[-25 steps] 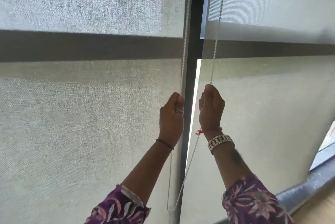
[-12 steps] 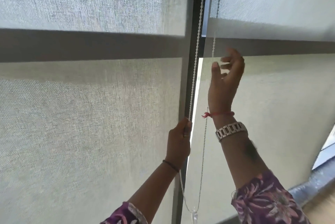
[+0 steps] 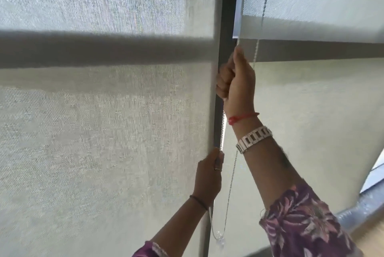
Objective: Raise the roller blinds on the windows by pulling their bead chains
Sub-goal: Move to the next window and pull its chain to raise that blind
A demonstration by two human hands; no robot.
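Head view looks up at two roller blinds hanging side by side, parted by a dark window post [image 3: 227, 7]. Both hands work the bead chain [image 3: 222, 130] that runs down the gap at the near edge of the right blind [image 3: 322, 111]. The right hand [image 3: 236, 82] is high, its grip curled into a fist round the chain just under the horizontal frame bar [image 3: 104, 48] that shows through the fabric; the height probably gives a long stroke downward. The left hand [image 3: 208, 175] sits lower, its grip pinching the same run of chain between thumb and fingers, likely keeping tension so the beads do not slip back while the other hand takes over. The slack return side of the loop [image 3: 231, 184] hangs free to the right of that hand, ending at a small clear connector [image 3: 220, 241] near the bottom. The left blind [image 3: 93, 142] covers its window fully. Low at far right, the right blind's fabric ends and a bright sliver of window and sill shows. Raising seems only part done.
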